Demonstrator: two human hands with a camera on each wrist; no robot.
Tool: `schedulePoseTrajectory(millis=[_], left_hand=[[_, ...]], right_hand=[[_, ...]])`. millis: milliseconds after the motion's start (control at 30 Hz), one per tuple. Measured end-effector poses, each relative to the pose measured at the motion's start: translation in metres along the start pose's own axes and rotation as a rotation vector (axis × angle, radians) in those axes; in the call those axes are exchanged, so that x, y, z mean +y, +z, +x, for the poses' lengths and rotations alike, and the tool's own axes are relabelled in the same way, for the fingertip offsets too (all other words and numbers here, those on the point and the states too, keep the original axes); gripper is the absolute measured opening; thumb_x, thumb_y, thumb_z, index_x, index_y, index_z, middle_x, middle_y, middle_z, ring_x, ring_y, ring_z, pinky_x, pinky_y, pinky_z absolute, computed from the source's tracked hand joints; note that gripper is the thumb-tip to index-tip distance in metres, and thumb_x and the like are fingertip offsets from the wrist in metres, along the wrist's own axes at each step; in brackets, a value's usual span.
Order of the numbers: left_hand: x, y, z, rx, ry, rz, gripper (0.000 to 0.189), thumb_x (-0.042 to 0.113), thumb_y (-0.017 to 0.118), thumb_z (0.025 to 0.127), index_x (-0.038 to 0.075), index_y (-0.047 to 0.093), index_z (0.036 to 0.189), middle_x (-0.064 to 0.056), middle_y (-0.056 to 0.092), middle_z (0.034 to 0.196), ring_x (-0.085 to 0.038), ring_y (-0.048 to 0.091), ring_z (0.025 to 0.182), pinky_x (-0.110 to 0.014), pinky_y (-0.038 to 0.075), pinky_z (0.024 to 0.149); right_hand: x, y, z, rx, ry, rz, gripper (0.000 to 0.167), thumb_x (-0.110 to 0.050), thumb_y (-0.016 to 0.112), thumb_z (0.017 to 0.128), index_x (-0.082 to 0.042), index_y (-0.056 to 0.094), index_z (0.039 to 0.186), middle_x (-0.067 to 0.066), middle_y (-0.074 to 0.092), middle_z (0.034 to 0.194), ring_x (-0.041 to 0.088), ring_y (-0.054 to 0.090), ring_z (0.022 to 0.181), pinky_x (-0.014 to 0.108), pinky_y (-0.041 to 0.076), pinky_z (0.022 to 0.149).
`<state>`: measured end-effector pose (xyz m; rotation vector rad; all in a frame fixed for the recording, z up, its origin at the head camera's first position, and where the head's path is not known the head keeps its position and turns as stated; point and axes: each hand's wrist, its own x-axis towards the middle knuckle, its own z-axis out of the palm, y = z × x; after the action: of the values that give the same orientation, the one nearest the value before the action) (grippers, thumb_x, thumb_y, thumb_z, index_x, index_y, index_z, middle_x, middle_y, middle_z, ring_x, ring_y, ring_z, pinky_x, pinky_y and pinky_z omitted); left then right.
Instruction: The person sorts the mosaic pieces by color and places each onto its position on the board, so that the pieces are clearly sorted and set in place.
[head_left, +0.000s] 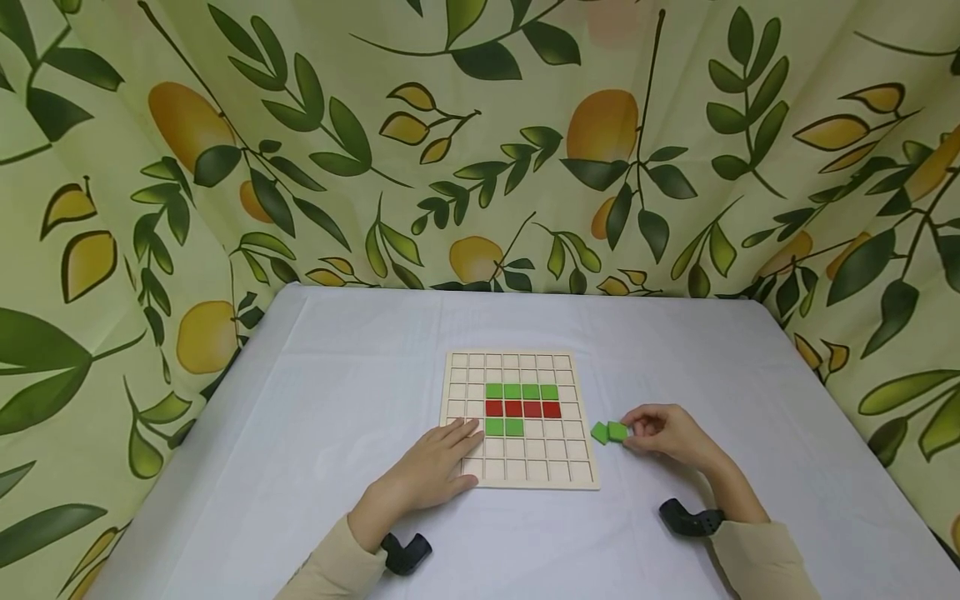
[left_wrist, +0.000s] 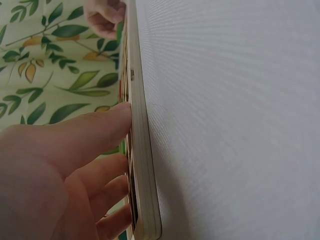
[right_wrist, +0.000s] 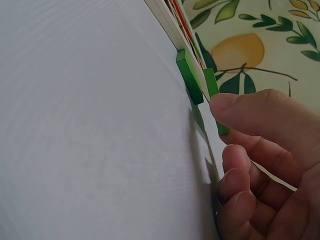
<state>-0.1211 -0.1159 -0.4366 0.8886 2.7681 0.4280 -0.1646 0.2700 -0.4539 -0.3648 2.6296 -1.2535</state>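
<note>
A square wooden grid board (head_left: 555,473) lies on the white tablecloth. In its cells sit a row of green tiles (head_left: 521,391), a row of red tiles (head_left: 522,408) below it, and two more green tiles (head_left: 504,427) under the red. My left hand (head_left: 431,467) rests on the board's left front corner with fingers spread; the left wrist view shows its thumb (left_wrist: 107,125) on the rim. Right of the board, my right hand (head_left: 671,433) pinches a green tile (right_wrist: 212,82) between thumb and fingers. Another green tile (right_wrist: 189,77) lies beside it on the cloth.
The white-covered table (head_left: 360,358) extends on all sides of the board. A curtain (head_left: 480,167) with leaves and orange fruit hangs behind and at both sides. Black wrist devices (head_left: 405,554) sit on both arms near the cuffs.
</note>
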Motion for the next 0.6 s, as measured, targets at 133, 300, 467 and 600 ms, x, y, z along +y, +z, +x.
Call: schedulePoseTrajectory(millis=[133,300,467,600], left_hand=[[0.000,0.000,0.000,0.002,0.003,0.000,0.060,0.031,0.058,0.093,0.007,0.042,0.145,-0.010,0.037,0.157,-0.032,0.033,0.146,-0.049,0.032,0.119],[0.001,-0.001,0.000,-0.003,-0.004,-0.005,0.059,0.032,0.058,0.094,0.007,0.042,0.145,-0.010,0.036,0.157,-0.032,0.033,0.146,-0.049,0.032,0.119],[0.002,-0.001,0.000,-0.011,-0.011,-0.011,0.060,0.031,0.058,0.094,0.007,0.041,0.146,-0.010,0.036,0.157,-0.032,0.032,0.147,-0.049,0.031,0.120],[0.003,-0.002,0.001,-0.015,-0.017,-0.011,0.060,0.031,0.059,0.094,0.007,0.041,0.146,-0.010,0.035,0.157,-0.032,0.032,0.147,-0.048,0.031,0.120]], right_hand=[[-0.003,0.001,0.003,-0.006,-0.018,0.002,0.028,-0.005,0.078,0.075,0.007,0.068,0.098,0.002,0.054,0.075,-0.002,0.044,0.064,0.014,0.040,0.055],[-0.008,0.002,0.007,-0.012,-0.030,-0.003,0.027,-0.004,0.078,0.075,0.007,0.067,0.097,0.002,0.054,0.075,-0.002,0.044,0.065,0.014,0.040,0.055],[-0.013,0.004,0.009,-0.010,-0.035,-0.005,0.027,-0.004,0.077,0.075,0.007,0.067,0.098,0.003,0.054,0.075,-0.001,0.044,0.065,0.014,0.040,0.055],[-0.017,0.006,0.010,-0.020,-0.042,0.011,0.027,-0.004,0.077,0.075,0.006,0.067,0.099,0.002,0.054,0.075,-0.001,0.044,0.065,0.014,0.040,0.055]])
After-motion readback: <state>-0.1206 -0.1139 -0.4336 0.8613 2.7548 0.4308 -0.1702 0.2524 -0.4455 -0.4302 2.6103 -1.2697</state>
